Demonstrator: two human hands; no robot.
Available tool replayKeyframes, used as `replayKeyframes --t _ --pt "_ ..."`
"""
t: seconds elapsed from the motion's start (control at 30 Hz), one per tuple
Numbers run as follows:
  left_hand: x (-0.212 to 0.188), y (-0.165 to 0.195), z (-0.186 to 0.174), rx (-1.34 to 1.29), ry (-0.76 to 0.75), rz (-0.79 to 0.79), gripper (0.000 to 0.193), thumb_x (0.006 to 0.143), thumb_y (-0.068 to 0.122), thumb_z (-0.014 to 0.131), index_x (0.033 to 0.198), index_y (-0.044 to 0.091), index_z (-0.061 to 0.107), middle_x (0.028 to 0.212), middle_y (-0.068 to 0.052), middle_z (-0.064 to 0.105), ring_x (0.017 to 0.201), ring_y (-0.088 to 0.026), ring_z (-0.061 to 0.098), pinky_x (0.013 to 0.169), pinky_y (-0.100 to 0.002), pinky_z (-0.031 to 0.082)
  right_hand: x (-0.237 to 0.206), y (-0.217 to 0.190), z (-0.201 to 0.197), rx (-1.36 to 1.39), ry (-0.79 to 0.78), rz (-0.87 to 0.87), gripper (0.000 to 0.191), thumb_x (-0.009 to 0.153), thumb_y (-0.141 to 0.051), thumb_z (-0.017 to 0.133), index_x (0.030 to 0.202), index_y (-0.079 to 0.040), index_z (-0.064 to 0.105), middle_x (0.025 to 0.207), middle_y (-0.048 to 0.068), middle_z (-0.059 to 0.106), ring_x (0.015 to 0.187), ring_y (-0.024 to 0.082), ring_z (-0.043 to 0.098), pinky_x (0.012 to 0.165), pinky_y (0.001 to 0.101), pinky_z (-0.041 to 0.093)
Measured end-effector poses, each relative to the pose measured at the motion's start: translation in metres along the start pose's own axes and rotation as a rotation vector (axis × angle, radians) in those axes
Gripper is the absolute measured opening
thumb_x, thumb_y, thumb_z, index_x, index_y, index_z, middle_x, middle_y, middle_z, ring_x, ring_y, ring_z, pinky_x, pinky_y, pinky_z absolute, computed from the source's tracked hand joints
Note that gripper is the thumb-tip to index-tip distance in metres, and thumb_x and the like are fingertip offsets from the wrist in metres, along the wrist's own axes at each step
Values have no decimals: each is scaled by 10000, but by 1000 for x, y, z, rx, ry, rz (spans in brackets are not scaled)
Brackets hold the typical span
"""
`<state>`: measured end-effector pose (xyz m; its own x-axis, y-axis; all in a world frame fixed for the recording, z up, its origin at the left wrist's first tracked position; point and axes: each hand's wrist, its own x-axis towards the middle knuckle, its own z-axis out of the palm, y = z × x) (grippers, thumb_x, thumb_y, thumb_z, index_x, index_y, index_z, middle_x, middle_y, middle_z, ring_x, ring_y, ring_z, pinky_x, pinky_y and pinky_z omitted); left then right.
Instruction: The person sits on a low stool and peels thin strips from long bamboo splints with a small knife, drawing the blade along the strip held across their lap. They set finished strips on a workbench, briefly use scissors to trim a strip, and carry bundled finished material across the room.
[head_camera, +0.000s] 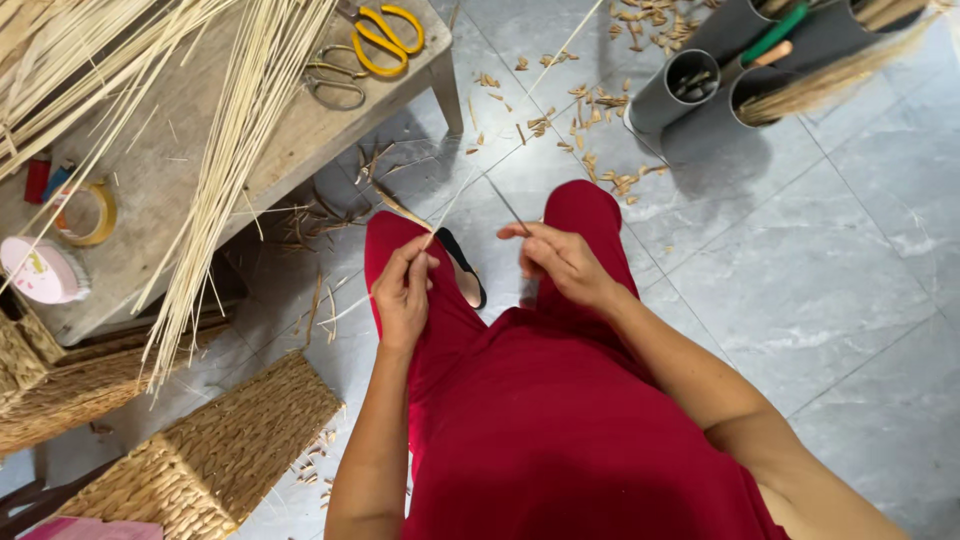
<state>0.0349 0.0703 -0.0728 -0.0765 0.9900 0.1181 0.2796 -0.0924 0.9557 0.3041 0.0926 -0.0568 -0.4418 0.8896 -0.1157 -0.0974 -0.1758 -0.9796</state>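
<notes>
My left hand (403, 290) pinches a long thin pale reed strip (520, 95) that runs up and to the right across the grey floor. My right hand (560, 262) is closed around a thin dark blade or tool (508, 205) whose tip points up toward the strip. Both hands hover above my lap, which is covered in red cloth (540, 420). A black shoe (462, 262) shows between my knees.
A worn wooden table (300, 130) at left carries bundles of pale reeds (230, 150), yellow-handled scissors (385, 38), metal scissors (335, 85), a tape roll (85, 213) and a pink round box (42, 270). Woven baskets (215, 455) stand below. Grey tubes (690, 80) and reed scraps lie on the tiled floor.
</notes>
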Motion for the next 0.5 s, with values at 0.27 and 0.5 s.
replayKeyframes --t 0.27,0.5 --pt "-108 41 -22 -226 -271 -259 255 1031 84 587 1259 50 695 852 -7 697 647 -44 546 592 -191 473 -24 -82 53 -53 -180 -18 552 969 -164 676 1481 -108 476 811 -6 645 659 44 577 571 210 483" --pt "-156 26 -63 -303 -348 -391 218 1010 113 627 1190 37 723 845 -16 716 687 -62 588 642 -207 500 -78 -144 47 -370 -72 -332 414 1002 -88 730 1377 -39 561 895 16 682 712 45 652 610 205 528"
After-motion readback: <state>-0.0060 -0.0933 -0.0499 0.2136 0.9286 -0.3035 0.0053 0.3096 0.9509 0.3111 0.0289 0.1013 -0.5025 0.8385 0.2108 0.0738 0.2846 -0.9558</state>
